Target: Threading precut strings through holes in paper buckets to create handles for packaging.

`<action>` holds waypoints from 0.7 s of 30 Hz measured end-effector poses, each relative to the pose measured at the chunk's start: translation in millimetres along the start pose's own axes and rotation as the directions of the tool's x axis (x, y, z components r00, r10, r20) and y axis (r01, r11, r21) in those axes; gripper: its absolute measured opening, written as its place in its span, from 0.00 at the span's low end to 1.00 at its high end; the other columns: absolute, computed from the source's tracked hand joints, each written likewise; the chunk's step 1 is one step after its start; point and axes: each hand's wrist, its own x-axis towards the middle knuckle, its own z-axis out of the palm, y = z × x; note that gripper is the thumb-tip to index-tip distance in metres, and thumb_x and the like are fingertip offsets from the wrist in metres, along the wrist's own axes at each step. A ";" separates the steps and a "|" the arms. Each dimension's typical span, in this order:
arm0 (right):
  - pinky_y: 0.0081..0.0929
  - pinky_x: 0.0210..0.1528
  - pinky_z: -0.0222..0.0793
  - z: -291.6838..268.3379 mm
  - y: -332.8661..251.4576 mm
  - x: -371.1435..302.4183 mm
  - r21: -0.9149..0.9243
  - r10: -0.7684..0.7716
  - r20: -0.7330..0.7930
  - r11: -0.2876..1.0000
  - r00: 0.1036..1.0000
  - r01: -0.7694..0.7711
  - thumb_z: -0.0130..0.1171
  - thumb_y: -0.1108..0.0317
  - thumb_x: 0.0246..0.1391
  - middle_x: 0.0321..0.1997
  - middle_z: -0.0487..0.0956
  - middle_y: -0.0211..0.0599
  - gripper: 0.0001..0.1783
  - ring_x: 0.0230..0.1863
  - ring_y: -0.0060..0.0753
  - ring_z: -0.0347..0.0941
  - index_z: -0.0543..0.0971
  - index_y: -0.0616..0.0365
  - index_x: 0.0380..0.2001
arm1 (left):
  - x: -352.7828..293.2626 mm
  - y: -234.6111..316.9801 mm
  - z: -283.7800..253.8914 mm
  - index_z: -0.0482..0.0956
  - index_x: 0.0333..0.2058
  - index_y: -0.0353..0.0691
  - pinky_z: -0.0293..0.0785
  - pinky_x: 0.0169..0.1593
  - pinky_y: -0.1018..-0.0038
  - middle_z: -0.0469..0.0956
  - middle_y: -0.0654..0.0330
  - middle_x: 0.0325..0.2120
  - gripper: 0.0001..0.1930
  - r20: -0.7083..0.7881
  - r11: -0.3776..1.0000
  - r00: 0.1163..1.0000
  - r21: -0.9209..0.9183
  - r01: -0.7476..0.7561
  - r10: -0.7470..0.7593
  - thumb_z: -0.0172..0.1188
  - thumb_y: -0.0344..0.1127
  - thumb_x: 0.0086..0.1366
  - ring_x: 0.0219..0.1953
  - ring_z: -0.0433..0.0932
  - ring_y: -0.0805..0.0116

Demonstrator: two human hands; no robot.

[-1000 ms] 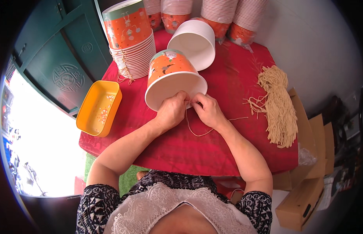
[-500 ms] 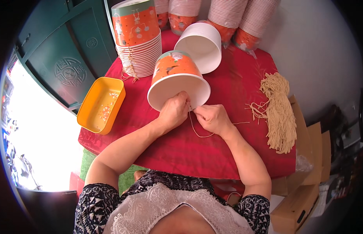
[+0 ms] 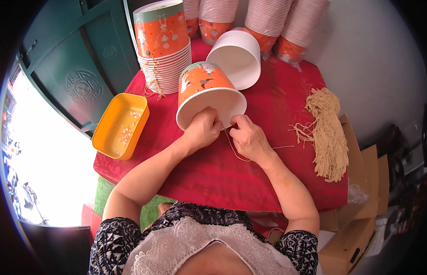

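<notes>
A paper bucket [image 3: 206,81], orange and green outside with a white inside, lies tipped on the red-covered table with its mouth toward me. My left hand [image 3: 204,128] reaches into the mouth at the lower rim, its fingers closed in a pinch by a thin beige string [image 3: 232,150]. Just right of it, my right hand [image 3: 248,139] is curled against the rim's outer side, thumb and fingertips pinching near the same string. The string loops below the rim and passes under my right hand, its loose end lying to the right. My fingers partly hide the string at the rim.
A yellow tub [image 3: 120,127] with small pale bits stands left. Behind it rises a bucket stack [image 3: 163,50]; another white bucket [image 3: 236,59] lies behind mine. A beige string bundle [image 3: 328,135] lies right. Wrapped stacks [image 3: 268,20] line the back; cardboard boxes [image 3: 349,245] sit lower right.
My right hand has shifted slightly up, its fingers now raised and curled by the rim. My left hand has moved slightly lower, and the bucket has turned a little.
</notes>
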 end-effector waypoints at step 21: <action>0.37 0.34 0.75 6.9 3.3 -8.1 0.139 0.236 0.030 0.961 0.971 -0.238 0.60 0.77 0.46 0.35 0.73 0.39 0.02 0.35 0.43 0.75 0.80 0.61 0.26 | 3.8 4.9 4.6 0.79 0.30 0.31 0.76 0.37 0.66 0.81 0.48 0.27 0.04 0.181 0.994 0.983 -0.106 -0.012 0.031 0.61 0.26 0.56 0.32 0.81 0.56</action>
